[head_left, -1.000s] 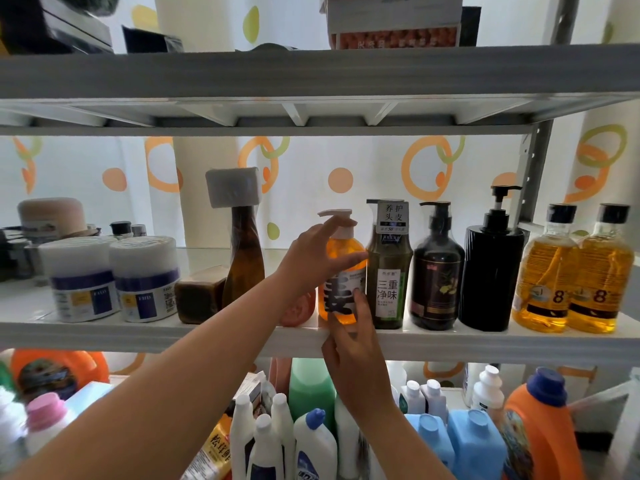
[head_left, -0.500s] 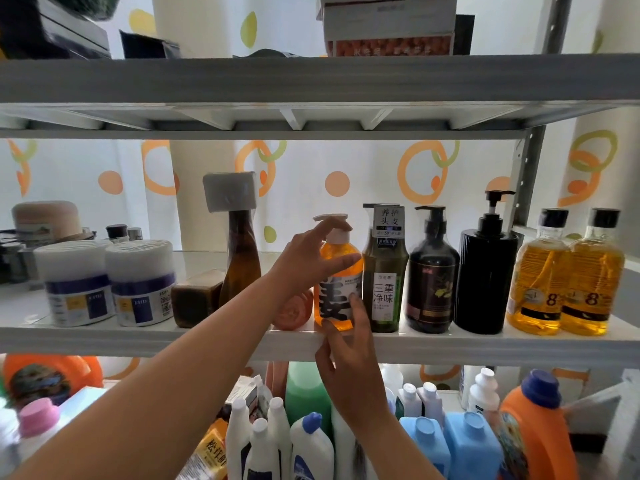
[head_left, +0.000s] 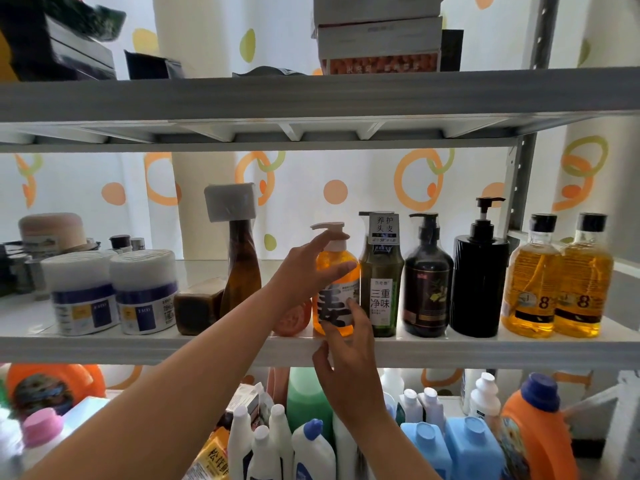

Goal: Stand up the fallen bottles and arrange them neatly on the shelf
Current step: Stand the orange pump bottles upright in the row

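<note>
Orange pump bottle [head_left: 329,303] stood upright mid-frame on the middle shelf [head_left: 138,348]. It was see-through, with orange liquid, a white pump and a big black character on the label. Left hand [head_left: 304,275] was wrapped round its shoulder, and right hand [head_left: 346,368] had straight fingertips [head_left: 353,306] on the label. Dark green bottle [head_left: 381,299] sat just beside it.

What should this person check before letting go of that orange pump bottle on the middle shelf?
1. Orange pump bottle upright: ok.
2. Left hand grips its upper part: ok.
3. Right hand fingers rest on its label: ok.
4. Base fully on the shelf: ok, though near the front edge.
5. Gap to the green bottle: cannot tell.
6. Round orange thing behind the left hand, fallen or not: cannot tell.
</note>
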`<state>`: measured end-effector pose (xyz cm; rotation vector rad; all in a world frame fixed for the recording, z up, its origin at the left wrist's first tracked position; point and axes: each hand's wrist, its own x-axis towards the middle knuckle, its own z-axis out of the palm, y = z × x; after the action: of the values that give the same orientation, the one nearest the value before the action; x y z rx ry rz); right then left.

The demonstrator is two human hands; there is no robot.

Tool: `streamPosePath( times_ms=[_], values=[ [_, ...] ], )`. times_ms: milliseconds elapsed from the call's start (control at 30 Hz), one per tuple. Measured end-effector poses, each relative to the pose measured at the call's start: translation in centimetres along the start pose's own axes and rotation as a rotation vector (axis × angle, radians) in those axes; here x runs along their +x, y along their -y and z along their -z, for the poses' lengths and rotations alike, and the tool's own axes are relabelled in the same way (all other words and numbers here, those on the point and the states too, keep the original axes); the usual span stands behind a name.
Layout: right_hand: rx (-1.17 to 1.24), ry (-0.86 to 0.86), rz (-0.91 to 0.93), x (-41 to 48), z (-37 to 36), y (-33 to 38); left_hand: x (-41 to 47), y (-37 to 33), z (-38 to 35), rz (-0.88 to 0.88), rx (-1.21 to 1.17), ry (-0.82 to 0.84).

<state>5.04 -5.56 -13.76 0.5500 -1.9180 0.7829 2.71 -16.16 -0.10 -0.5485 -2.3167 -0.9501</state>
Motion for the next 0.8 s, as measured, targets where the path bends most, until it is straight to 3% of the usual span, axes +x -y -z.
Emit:
streamPosePath(
  times_ms=[167, 267, 333, 500, 633, 800],
  values=[
    [-0.020, -0.008, 0.023, 1.3, 0.8, 1.5, -1.0, -0.2, 0.4, -0.181, 0.090, -0.177],
    [0.052, -0.043, 0.059, 2.5, 1.4, 3.3, -1.0, -0.6, 0.9, -0.075, 0.231, -0.378],
    [0.082, -0.013, 0.076, 3.1, 1.6, 4.3, -0.9, -0.7, 1.4, 0.045, 0.282, -0.416],
    [0.057, 0.216, 0.037, 4.8, 0.9, 5.5, -0.7, -0.1, 2.2, 0.164, 0.368, -0.366],
    [0.040, 0.397, 0.057, 6.0, 0.1, 6.2, -0.4, 0.3, 2.5, 0.261, 0.485, -0.208],
    [-0.090, 0.524, 0.033, 6.8, -0.7, 7.3, 0.8, 1.2, 1.9, 0.389, 0.452, -0.050]
  ],
)
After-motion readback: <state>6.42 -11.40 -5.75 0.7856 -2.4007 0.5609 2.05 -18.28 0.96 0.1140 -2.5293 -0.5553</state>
